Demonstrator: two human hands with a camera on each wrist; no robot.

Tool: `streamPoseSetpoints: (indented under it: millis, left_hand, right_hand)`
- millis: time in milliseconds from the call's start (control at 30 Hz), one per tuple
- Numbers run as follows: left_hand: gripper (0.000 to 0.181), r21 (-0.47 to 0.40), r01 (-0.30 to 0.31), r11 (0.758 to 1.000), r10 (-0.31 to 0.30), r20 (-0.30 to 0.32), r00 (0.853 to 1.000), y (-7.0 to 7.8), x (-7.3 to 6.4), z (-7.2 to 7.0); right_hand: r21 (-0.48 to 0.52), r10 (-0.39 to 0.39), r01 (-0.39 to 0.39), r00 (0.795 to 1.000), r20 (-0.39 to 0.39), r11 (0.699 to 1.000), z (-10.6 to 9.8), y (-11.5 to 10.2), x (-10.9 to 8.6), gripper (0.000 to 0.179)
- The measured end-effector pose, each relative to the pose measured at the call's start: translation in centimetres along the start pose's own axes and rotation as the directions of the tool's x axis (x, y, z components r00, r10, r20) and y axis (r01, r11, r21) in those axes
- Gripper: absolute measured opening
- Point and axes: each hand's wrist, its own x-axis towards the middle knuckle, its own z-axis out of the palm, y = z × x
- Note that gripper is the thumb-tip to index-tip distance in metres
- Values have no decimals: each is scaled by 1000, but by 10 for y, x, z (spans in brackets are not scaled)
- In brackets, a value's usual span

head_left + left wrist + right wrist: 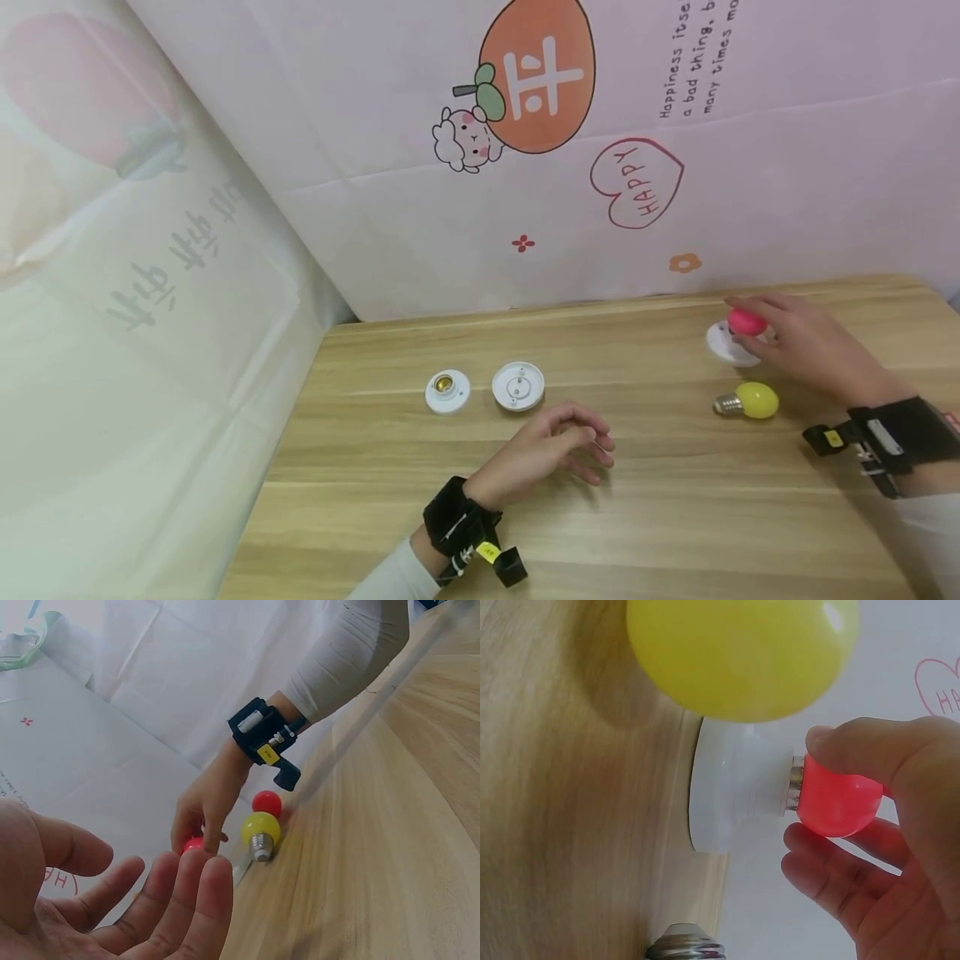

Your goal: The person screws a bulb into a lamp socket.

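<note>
wood counter [637,542] is backed by a printed sheet [397,242], and at its far right a red bulb [844,802] is pinched in the right hand [813,346], metal cap [795,784] down at the white socket [739,787], long axes pretty much lined up. left hand [540,450] is held loose, well apart, nothing gripped.

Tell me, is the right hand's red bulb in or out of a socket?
Partly in: the red bulb shows only a strip of metal base outside the white socket. Whether it's tight, I cannot tell.

Bulbs [757,401] are red and yellow, sockets [447,403] white, the tabletop [645,525] wood-grained.
</note>
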Motion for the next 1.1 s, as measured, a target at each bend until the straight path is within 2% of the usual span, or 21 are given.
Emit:
streamPoseSetpoints:
  millis: [267,500,733,833,933,1000,1100]
  left_hand:
    - [26,-3,3,1000,-3,-13,1000,2,0,2]
    - [28,11,2,1000,-1,-17,1000,2,-1,1]
    - [25,92,-42,995,46,-37,998,7,-2,-7]
    - [22,133,-82,988,93,-84,992,13,-3,-13]
    - [19,199,-132,971,168,-177,970,17,-2,-20]
    - [15,266,-150,952,220,-256,941,19,-2,-24]
    - [14,372,-123,920,268,-370,889,22,-2,-30]
  right_hand:
    - [-5,42,-42,999,33,999,-2,-4,-1,61]
    - [-17,73,-73,996,50,997,-3,-6,-2,74]
    - [-35,62,-62,998,-14,997,-10,-8,-8,79]
    - [-46,42,-45,997,-70,998,-15,-10,-12,79]
    - [-60,12,-20,992,-125,998,-20,-14,-17,77]
    - [-68,-7,-3,988,-156,998,-23,-18,-21,74]
    - [-85,-62,45,974,-217,995,-27,-26,-28,65]
